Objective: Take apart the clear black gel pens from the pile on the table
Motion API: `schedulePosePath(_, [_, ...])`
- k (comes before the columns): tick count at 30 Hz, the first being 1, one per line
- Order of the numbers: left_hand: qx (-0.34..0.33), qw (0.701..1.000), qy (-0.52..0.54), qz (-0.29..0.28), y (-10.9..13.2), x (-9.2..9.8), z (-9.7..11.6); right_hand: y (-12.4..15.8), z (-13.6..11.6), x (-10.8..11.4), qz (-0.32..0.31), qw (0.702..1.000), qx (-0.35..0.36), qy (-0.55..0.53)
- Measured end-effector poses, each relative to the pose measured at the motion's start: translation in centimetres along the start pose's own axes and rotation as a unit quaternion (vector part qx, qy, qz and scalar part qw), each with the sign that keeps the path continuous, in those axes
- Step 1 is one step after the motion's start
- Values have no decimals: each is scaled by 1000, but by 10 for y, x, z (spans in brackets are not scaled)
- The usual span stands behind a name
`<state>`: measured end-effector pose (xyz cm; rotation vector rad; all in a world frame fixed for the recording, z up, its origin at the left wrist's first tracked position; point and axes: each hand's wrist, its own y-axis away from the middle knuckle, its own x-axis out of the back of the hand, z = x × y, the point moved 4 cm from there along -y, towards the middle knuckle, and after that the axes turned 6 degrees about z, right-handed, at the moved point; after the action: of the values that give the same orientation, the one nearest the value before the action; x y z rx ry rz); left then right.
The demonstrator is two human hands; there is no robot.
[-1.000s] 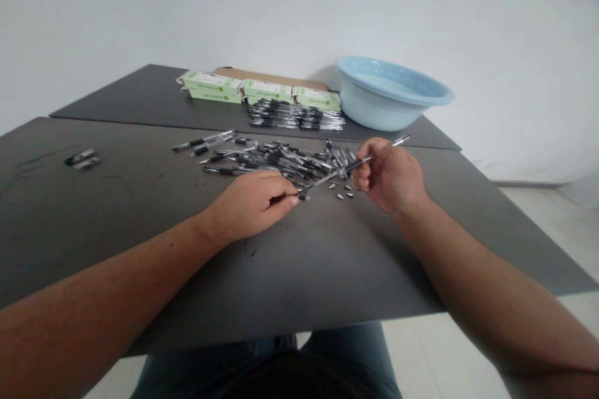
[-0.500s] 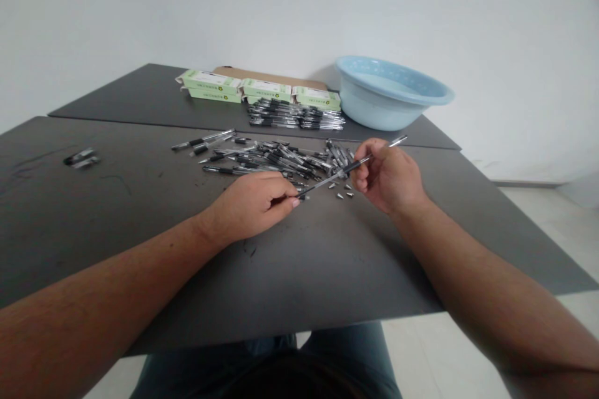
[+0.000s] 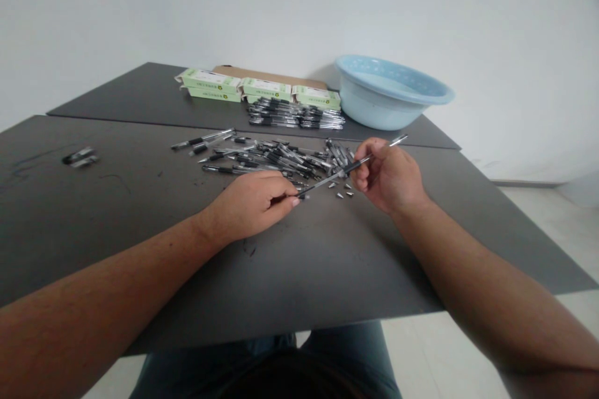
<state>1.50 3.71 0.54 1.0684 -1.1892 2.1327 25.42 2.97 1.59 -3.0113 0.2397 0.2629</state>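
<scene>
My right hand (image 3: 392,176) is closed around a clear pen barrel (image 3: 399,139) with a black grip, its far end pointing up to the right. From the barrel's lower end a thin pen refill (image 3: 322,182) sticks out toward the left. Pinched between thumb and fingertips of my left hand (image 3: 255,204) is the refill's other end, its tip hidden. Just behind both hands lies a loose pile of pen parts (image 3: 285,159), with black grips and clear tubes. Several small metal pen tips (image 3: 340,196) rest on the table below the refill.
Stacked finished-looking pens (image 3: 276,117) lie farther back, before green and white boxes (image 3: 213,82). A light blue basin (image 3: 384,100) stands back right, beside a brown cardboard piece (image 3: 281,76). Black pen caps (image 3: 80,157) lie at left on the dark table (image 3: 299,280).
</scene>
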Motion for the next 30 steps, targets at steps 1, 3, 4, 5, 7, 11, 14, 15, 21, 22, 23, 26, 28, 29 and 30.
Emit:
schedulePosePath(1, [0,1000,1,-1,0,0,0,0,0,0,-1,1000,0,-2])
schedulePosePath(3, [0,1000,3,1,0,0,1,0,0,0,-2,1000,-1,-5])
schedulePosePath(4, [0,1000,4,2,0,0,1,0,0,0,-1,1000,0,-4])
schedulePosePath(5, [0,1000,4,3,0,1,1,0,0,0,0,1000,0,-2])
schedulePosePath(7, [0,1000,4,5,0,1,1,0,0,0,2,1000,2,5])
schedulePosePath(11, [-2,1000,4,8,0,1,1,-1,1,1,5,1000,2,12])
schedulePosePath(14, [-4,1000,0,6,0,0,1,-1,1,1,5,1000,-1,11])
schedulePosePath(15, [-4,1000,-1,5,0,0,1,-1,1,1,3,1000,-1,9])
schedulePosePath(21, [0,1000,1,2,0,0,0,-1,2,2,6,1000,2,8])
schedulePosePath(22, [0,1000,0,1,0,0,0,-2,2,2,7,1000,2,9])
schedulePosePath(23, [0,1000,0,1,0,0,0,-2,2,2,6,1000,2,9])
schedulePosePath(26, [-1,1000,-1,2,0,0,1,-1,1,1,4,1000,2,10])
schedulePosePath(28, [-3,1000,1,5,0,1,1,-1,1,2,6,1000,2,12])
schedulePosePath(29, [-4,1000,2,6,0,1,1,-1,1,2,7,1000,1,12])
schedulePosePath(30, [-6,1000,3,6,0,1,1,-2,2,2,8,1000,2,12])
